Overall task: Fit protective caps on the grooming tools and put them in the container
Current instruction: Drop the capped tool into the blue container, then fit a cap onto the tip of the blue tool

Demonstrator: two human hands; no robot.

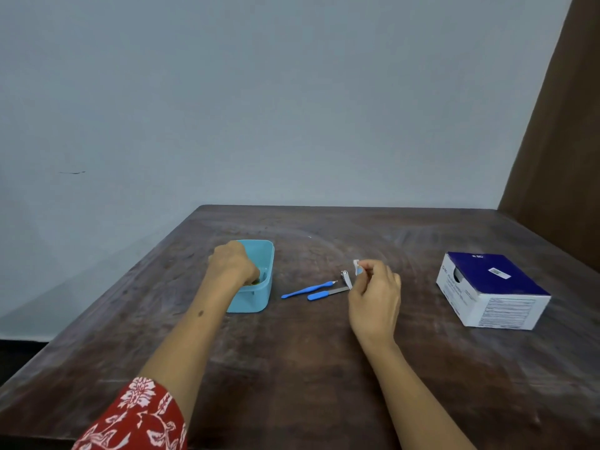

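A light blue plastic container point(263, 280) stands on the dark wooden table, left of centre. My left hand point(232, 263) reaches down into it with curled fingers; whatever they hold is mostly hidden. To the right lie two blue-handled grooming tools: a thin pointed one point(306, 290) and a shorter one with a metal blade point(324, 293). A small metal nail clipper point(346, 278) sits at their right end. My right hand point(375, 297) hovers just right of the clipper and pinches a small pale cap point(357, 267) between thumb and fingertips.
A blue and white cardboard box point(492, 289) sits near the table's right edge. The table point(308, 368) meets a pale wall at the back and a brown panel at the right. My left sleeve is red with a white pattern.
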